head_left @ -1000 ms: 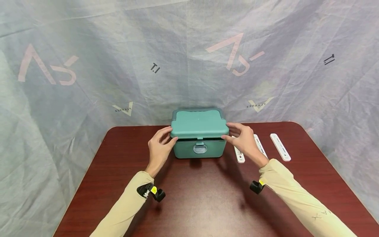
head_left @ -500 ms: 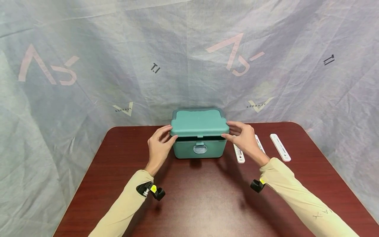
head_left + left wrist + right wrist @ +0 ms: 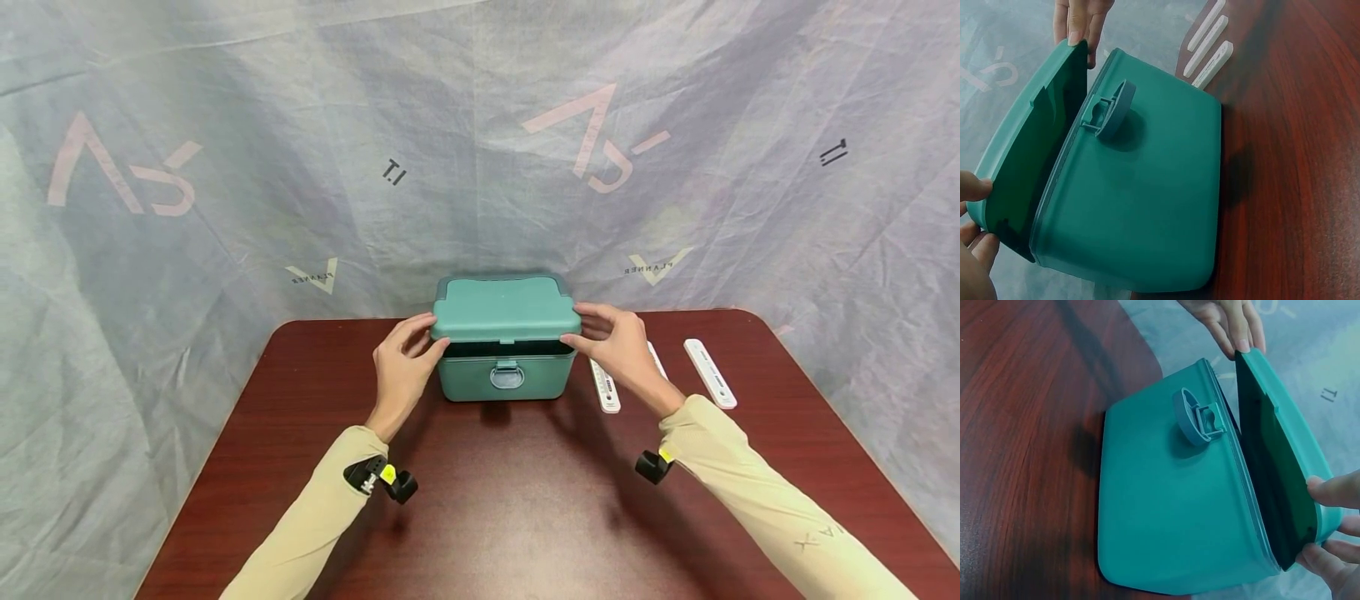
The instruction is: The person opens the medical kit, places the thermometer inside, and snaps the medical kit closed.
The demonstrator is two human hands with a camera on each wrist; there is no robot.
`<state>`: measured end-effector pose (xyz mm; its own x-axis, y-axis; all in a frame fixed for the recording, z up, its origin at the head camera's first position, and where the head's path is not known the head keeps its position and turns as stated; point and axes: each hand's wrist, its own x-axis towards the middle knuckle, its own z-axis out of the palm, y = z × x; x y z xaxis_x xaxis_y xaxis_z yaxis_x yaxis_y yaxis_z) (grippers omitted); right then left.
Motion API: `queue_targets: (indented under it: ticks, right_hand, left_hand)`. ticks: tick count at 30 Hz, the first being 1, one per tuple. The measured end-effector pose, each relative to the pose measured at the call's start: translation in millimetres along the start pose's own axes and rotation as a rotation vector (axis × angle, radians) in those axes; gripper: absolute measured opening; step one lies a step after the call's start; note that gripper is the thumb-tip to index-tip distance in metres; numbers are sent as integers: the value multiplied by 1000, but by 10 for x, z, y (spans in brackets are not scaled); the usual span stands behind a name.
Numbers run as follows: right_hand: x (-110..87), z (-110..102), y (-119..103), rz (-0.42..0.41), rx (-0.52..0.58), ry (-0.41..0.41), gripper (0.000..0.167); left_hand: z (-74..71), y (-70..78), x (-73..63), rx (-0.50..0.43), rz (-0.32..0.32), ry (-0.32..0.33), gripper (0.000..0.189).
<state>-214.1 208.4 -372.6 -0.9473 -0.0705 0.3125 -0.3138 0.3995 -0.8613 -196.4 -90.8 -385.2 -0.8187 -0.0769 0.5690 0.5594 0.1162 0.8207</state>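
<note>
A teal storage box [image 3: 468, 382] stands at the back middle of the table, its lid [image 3: 506, 312] tilted up at the front with a dark gap below. My left hand [image 3: 401, 367] grips the lid's left front corner between thumb and fingers. At the opposite front corner, my right hand [image 3: 622, 350] pinches the lid the same way. Both wrist views look at the box front, where a latch with a ring-shaped pull [image 3: 1116, 111] hangs from the rim. Inside the lid [image 3: 1272, 444] it is dark green; the box's contents are hidden.
Right of the box lie white strips with printed scales, like thermometers: one close by [image 3: 606, 390], one partly behind my right hand [image 3: 657, 360], one farther right [image 3: 710, 372]. A grey cloth backdrop [image 3: 480, 167] hangs directly behind the reddish-brown table [image 3: 495, 500].
The lid's front edge has risen slowly, widening the gap above the box rim. Both hands have moved up slightly with it, keeping their grip. The box body has stayed in place.
</note>
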Motion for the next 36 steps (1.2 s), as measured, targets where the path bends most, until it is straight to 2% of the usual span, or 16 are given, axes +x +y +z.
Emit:
queue_targets:
  ticks: [7,36]
  right_hand:
    - [18,-22,-15,15,-5,-9,53]
    - [74,-79,-99,5,-72,-18,50]
  left_hand:
    - [4,56,13,9,5,-5,34]
    - [-2,127,85,14,-2,-13,33]
